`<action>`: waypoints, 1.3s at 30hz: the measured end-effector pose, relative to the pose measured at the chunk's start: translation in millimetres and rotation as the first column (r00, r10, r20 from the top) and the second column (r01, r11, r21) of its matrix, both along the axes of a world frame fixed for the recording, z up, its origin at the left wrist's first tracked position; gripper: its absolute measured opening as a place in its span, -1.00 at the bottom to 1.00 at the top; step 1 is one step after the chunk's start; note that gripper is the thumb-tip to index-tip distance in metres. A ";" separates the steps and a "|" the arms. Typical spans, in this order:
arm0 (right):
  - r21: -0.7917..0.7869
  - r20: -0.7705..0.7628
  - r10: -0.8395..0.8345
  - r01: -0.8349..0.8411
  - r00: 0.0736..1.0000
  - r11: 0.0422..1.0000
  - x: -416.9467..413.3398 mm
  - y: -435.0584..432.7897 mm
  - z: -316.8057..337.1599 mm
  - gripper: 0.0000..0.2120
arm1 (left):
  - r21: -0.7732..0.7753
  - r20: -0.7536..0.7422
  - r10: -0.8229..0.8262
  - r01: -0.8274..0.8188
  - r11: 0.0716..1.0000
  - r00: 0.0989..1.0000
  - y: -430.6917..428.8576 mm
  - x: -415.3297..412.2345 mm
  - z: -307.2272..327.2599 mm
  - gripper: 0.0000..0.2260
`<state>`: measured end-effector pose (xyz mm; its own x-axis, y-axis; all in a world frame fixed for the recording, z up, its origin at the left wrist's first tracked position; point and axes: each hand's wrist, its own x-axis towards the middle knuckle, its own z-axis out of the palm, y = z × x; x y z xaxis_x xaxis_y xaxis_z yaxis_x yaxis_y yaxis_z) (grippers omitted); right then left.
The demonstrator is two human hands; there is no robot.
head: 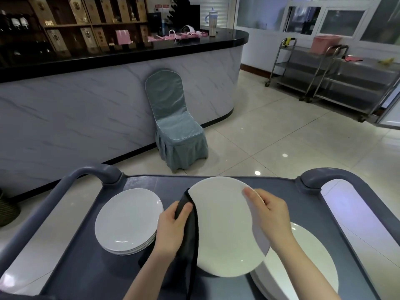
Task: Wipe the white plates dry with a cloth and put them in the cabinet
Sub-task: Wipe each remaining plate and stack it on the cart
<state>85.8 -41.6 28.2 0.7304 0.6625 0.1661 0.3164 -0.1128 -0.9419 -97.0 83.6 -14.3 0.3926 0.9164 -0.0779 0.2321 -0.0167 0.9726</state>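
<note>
A person stands at a grey service cart [86, 267] with one white plate [225, 230] lifted off it and tipped towards them. The right hand [270, 215] pinches the plate's rim at about three o'clock, thumb across the face and fingers tucked behind. The left hand [173, 221] is closed round a dark cloth [191, 239], pressing it against the rim at nine o'clock, and the loose end hangs down past the plate's lower edge. On the cart deck, at nine o'clock from the held plate, sits a neat stack of plates [127, 219]. At about five o'clock a second lot of plates [303, 267] lies partly under it (how many, I can't say from here). My guess is the wiping is mid-batch, though I can't tell which pile is the dried one. No plate has visibly gone to a cabinet, and I see none for certain. So this plate wants finishing, the others wiping, and every one of them carrying away. A covered chair [175, 126] stands at twelve o'clock against the bar counter [86, 109].
</note>
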 end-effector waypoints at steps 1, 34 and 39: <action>0.003 -0.012 0.000 0.000 1.000 1.000 -1.8 0.2 -1.1 -0.56 | 0.012 -0.005 -0.012 0.012 1.000 1.000 1.5 -1.4 1.9 -0.79; -0.280 0.150 0.469 -0.418 0.870 0.864 4.8 19.4 32.8 -0.74 | 0.240 -0.090 -0.295 0.308 0.921 0.951 17.0 7.7 41.0 -0.82; 0.012 -0.004 0.098 -0.097 0.995 0.995 7.9 13.6 23.4 -0.66 | 0.057 0.058 -0.036 0.033 0.998 0.998 7.9 0.6 17.4 -0.84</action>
